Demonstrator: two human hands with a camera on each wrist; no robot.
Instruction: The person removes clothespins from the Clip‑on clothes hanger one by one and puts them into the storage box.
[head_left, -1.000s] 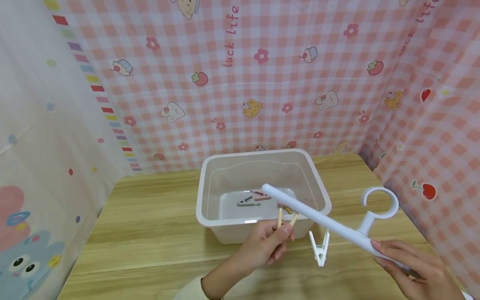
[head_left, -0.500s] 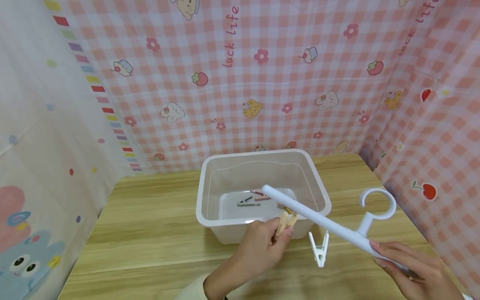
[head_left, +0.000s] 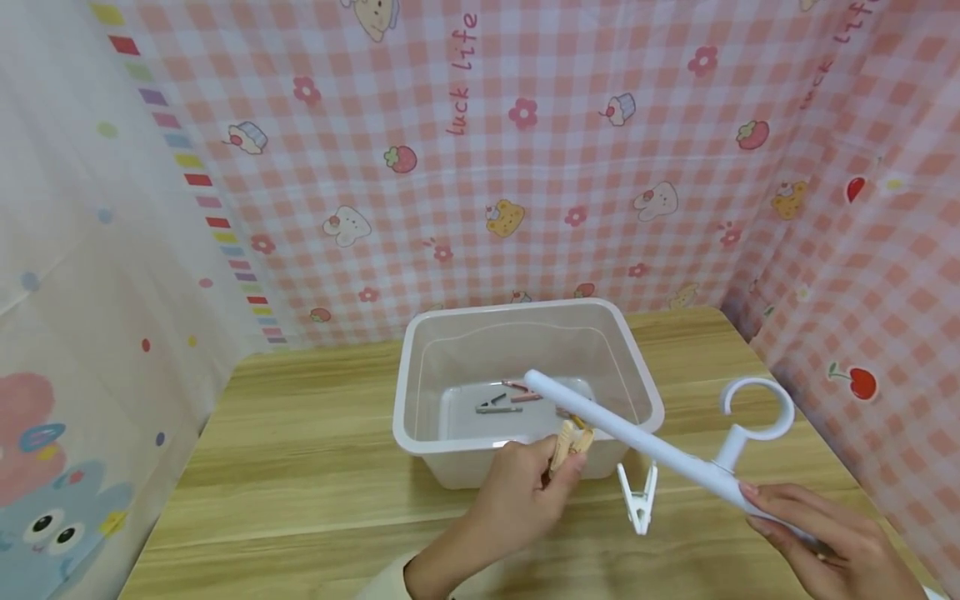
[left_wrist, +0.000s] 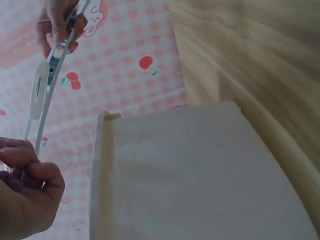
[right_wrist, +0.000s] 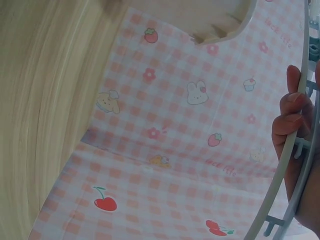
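My right hand (head_left: 847, 537) grips a white clip hanger (head_left: 637, 437) by its near end. The bar slants up to the left in the head view, with its round hook (head_left: 787, 408) on the right. One white clothespin (head_left: 639, 504) hangs below the bar. My left hand (head_left: 517, 487) pinches a beige clothespin (head_left: 564, 448) close under the bar's left half; whether it has caught on the hanger I cannot tell. The left wrist view shows the left hand (left_wrist: 30, 195) at the hanger's lower end and the white clothespin (left_wrist: 39, 90) between both hands.
Behind my left hand stands a translucent white tub (head_left: 442, 446) on the wooden table (head_left: 300, 467). Several clothespins lie on its floor, among them a grey one (head_left: 498, 409) and a pink one (head_left: 525, 398). Checked cloth (head_left: 465, 183) walls off the back and right.
Since a second ago my left hand has turned over and tilted the beige clothespin, bringing it in close under the bar. The hanger has shifted only slightly. Little differs in the last half second.
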